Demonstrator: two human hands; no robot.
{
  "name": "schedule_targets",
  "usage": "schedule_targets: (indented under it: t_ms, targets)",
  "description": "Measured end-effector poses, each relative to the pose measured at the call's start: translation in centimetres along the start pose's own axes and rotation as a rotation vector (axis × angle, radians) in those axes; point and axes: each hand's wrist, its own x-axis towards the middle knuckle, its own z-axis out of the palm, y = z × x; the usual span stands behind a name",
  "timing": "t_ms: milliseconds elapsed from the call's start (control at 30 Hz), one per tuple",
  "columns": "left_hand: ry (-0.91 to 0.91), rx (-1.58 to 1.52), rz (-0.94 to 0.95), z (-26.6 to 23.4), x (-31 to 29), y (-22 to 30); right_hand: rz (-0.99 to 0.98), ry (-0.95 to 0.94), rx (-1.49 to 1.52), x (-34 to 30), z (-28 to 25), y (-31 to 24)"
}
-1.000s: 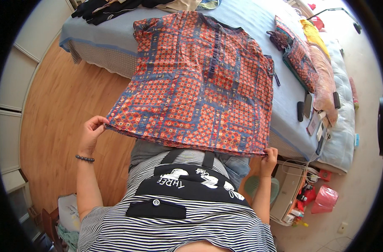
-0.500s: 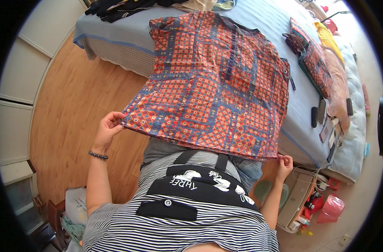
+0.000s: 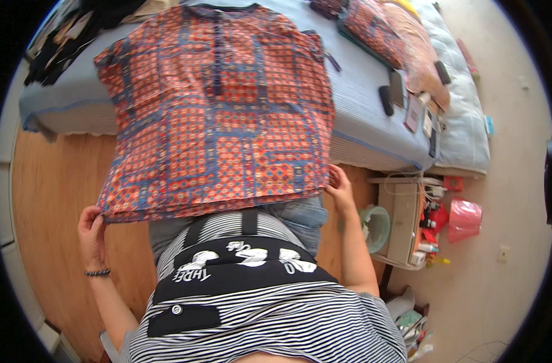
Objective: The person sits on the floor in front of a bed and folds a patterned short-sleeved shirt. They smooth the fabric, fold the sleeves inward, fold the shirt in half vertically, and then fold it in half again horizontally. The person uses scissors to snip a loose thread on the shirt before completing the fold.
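A red and blue patterned short-sleeved shirt is spread with its neckline and upper part on the bed. Its lower part hangs over the bed's edge toward me, held out nearly flat. My left hand pinches the hem's left corner between thumb and fingers, a dark beaded bracelet at its wrist. At the right corner of the hem, my right hand grips the cloth, its fingertips partly hidden by the fabric.
The bed has a light blue striped cover. Dark clothes lie at its far left. On the right are a folded patterned cloth, a black oblong object and phone-like items. A low cabinet and a pale green bin stand right of me.
My view and body have turned to the right, so the shirt and bed appear farther left. Both hands still hold the hem corners, and the shirt hangs straighter toward me.
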Motion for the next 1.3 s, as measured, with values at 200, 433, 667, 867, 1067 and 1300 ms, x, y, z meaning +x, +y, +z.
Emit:
schedule_targets:
  t_ms: [200,433,667,867,1067,1300]
  targets:
    - [-0.063,0.096,-0.045,0.4,-0.4,0.6,0.035,0.260,0.287,0.2,0.5,0.9]
    - [0.141,-0.011,-0.068,-0.9,0.6,-0.9,0.014,0.385,0.638,-1.1,-0.4,-2.4]
    - [0.168,-0.590,-0.250,-7.5,4.0,-6.0,0.162,-0.023,0.852,-1.6,-3.2,-5.3]
    - [0.017,-0.523,-0.343,-3.2,3.8,-2.4,0.154,-0.167,0.949,-1.6,-2.6,-5.2]
    - [0.044,-0.533,-0.357,-3.5,3.6,-2.1,0.247,0.048,0.937,-1.2,-1.7,-5.4]
    - [-0.060,-0.564,-0.257,-1.7,2.6,-0.2,0.182,0.055,0.970,-1.7,-0.6,-6.2]
